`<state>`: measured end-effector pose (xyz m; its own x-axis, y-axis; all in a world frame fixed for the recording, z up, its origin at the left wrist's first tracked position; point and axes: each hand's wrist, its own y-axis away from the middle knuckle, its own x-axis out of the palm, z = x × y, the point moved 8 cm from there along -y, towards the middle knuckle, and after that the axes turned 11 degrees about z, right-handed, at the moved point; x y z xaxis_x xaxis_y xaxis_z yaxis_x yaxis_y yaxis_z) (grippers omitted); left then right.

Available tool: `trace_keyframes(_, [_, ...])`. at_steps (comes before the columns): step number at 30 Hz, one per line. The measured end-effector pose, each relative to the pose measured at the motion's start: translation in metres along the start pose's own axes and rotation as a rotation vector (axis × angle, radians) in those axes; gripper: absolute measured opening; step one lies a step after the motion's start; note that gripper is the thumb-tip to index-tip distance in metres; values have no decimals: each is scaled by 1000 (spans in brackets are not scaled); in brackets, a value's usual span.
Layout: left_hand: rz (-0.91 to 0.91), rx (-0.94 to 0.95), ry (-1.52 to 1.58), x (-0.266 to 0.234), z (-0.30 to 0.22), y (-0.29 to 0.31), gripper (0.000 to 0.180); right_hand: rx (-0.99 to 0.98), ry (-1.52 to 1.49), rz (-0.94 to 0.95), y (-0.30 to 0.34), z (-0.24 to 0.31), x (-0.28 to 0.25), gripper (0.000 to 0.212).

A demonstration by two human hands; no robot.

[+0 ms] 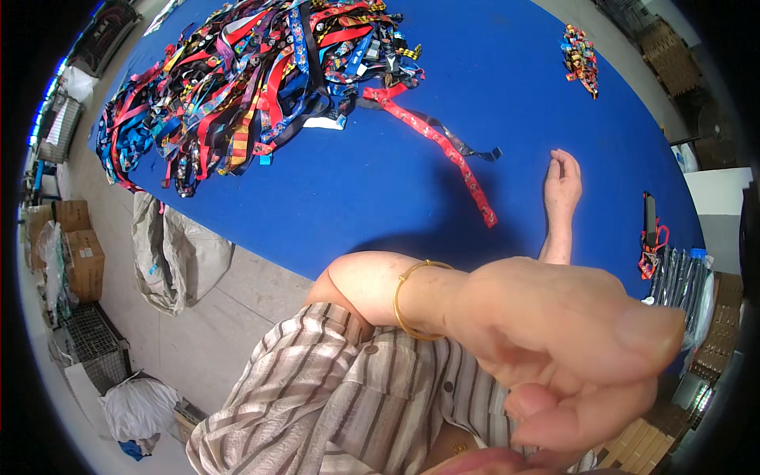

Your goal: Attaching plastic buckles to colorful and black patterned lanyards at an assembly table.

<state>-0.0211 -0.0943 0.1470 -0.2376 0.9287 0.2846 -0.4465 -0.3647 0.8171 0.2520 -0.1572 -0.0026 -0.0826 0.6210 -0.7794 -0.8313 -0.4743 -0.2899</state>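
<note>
Diagonally, a red printed lanyard [457, 157] runs from the lanyard heap [237, 103] across the blue table [301, 222], its end toward lower right. Right hand [563, 190] and left hand [562, 328] curl; whether either clasps anything, I cannot tell. A pale sack [198, 257] hides its contents.

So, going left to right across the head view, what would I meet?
Stacked brown cardboard boxes → large tangled pile of multicoloured printed fabric lanyards → long red printed fabric strap → bare right hand → clear-plastic-wrapped stack of dark items.
</note>
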Motion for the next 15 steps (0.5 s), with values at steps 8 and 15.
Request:
trace_keyframes(8, [856, -2024, 24, 41, 26, 87, 67, -9, -11, 2, 0, 5, 3, 16])
trace_keyframes(15, [1100, -1768, -101, 57, 35, 75, 61, -18, 2, -4, 0, 3, 4, 17])
